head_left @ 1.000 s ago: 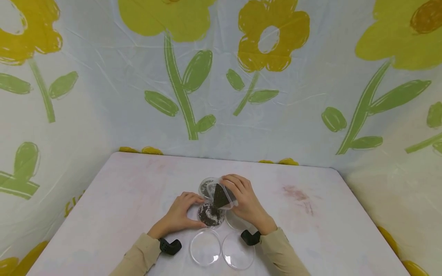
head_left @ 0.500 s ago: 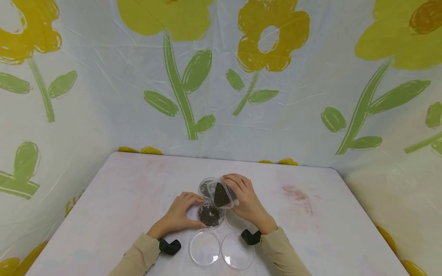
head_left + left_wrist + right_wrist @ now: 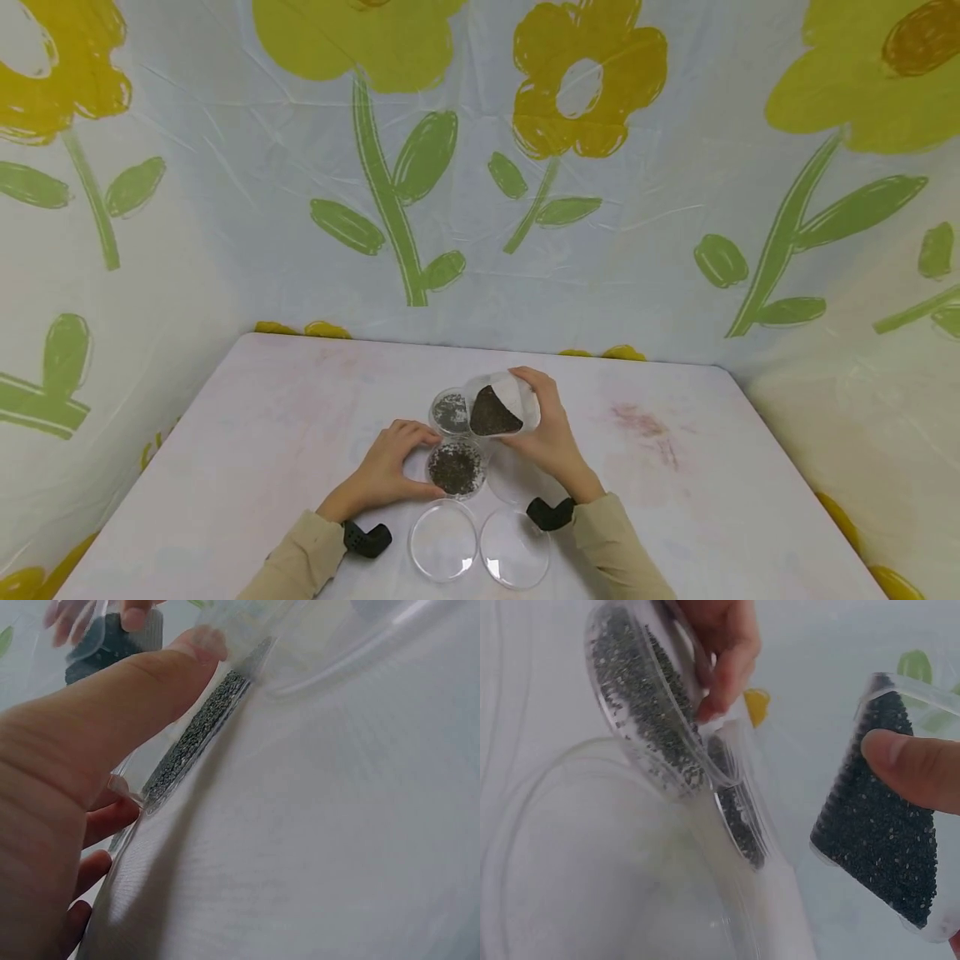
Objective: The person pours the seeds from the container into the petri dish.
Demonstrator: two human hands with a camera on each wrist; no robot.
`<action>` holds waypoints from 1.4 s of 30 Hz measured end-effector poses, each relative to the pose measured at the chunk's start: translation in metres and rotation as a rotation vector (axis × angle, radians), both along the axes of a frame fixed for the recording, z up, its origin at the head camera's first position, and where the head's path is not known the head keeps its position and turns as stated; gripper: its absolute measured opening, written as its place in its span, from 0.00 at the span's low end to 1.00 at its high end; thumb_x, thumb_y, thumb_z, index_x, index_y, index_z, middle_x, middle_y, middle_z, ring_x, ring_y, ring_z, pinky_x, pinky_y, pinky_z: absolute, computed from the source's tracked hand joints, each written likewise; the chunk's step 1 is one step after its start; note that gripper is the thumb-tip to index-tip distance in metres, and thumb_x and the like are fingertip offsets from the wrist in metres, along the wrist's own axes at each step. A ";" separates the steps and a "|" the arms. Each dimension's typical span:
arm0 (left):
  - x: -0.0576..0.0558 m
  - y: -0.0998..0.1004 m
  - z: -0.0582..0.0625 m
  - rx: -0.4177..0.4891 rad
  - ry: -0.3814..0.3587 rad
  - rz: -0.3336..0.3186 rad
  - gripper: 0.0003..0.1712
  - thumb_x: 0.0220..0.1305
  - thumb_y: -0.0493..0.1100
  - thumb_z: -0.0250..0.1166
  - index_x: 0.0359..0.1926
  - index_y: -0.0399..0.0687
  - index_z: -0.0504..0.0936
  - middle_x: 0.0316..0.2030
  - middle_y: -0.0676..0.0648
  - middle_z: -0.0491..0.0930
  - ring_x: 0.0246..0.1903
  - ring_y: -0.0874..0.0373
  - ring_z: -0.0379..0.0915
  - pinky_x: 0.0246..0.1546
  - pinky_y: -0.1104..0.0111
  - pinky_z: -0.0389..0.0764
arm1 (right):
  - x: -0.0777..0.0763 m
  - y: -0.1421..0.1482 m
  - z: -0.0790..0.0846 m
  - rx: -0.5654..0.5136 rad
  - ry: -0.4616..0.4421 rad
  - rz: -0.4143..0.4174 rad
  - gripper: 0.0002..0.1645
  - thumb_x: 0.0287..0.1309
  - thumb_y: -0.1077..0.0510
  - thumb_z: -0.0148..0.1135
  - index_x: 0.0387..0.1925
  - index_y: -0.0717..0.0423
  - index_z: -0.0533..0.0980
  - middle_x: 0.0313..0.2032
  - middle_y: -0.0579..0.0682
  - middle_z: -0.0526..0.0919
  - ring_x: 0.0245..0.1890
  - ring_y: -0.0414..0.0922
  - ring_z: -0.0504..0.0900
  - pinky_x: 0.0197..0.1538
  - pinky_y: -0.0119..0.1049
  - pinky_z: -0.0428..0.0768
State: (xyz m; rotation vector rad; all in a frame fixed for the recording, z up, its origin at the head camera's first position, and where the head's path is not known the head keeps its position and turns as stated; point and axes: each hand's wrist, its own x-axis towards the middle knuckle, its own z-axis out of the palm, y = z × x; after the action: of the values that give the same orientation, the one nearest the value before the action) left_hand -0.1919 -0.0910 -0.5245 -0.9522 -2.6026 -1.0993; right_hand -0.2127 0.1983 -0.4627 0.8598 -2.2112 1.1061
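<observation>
Hands (image 3: 381,468) (image 3: 552,437) grip dish (image 3: 456,469), tilted tub (image 3: 497,412); table edges (image 3: 390,348) — well apart.

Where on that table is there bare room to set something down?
Wide patches of table look free: left of the left hand to the left edge, and right of the right hand, bar a reddish mark. A strip behind the far dish is bare too. The middle is crowded: hands, tub and round dishes.
</observation>
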 end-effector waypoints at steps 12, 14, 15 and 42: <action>0.003 -0.001 0.001 -0.002 -0.002 0.012 0.42 0.40 0.68 0.78 0.55 0.55 0.80 0.55 0.55 0.75 0.58 0.56 0.65 0.57 0.51 0.66 | 0.004 0.021 0.020 -0.448 -0.426 -0.033 0.55 0.42 0.72 0.78 0.71 0.64 0.60 0.70 0.60 0.63 0.74 0.50 0.56 0.70 0.57 0.57; 0.003 -0.001 0.001 -0.003 0.002 0.013 0.42 0.40 0.68 0.78 0.55 0.55 0.80 0.55 0.55 0.75 0.57 0.56 0.65 0.57 0.51 0.67 | -0.001 0.027 0.017 -0.495 -0.440 -0.033 0.54 0.42 0.73 0.77 0.71 0.64 0.60 0.70 0.61 0.63 0.74 0.50 0.56 0.70 0.57 0.58; 0.003 -0.001 0.001 -0.001 0.002 0.013 0.42 0.40 0.68 0.78 0.55 0.55 0.80 0.55 0.55 0.76 0.57 0.56 0.65 0.57 0.51 0.67 | -0.002 0.030 0.015 -0.503 -0.442 -0.041 0.53 0.43 0.73 0.77 0.71 0.64 0.61 0.70 0.61 0.64 0.73 0.50 0.56 0.70 0.56 0.59; 0.003 0.000 0.002 0.009 0.003 -0.002 0.41 0.40 0.66 0.78 0.55 0.54 0.80 0.56 0.55 0.76 0.58 0.55 0.65 0.58 0.50 0.66 | -0.036 0.100 -0.042 -0.496 -0.626 -0.075 0.58 0.58 0.66 0.69 0.79 0.53 0.42 0.77 0.53 0.47 0.75 0.51 0.49 0.67 0.25 0.60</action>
State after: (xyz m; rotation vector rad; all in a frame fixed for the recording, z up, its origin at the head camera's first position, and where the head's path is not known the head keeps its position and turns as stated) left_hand -0.1894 -0.0910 -0.5230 -0.9537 -2.5930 -1.1087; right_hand -0.2487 0.2986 -0.5048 0.2261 -2.2206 1.9724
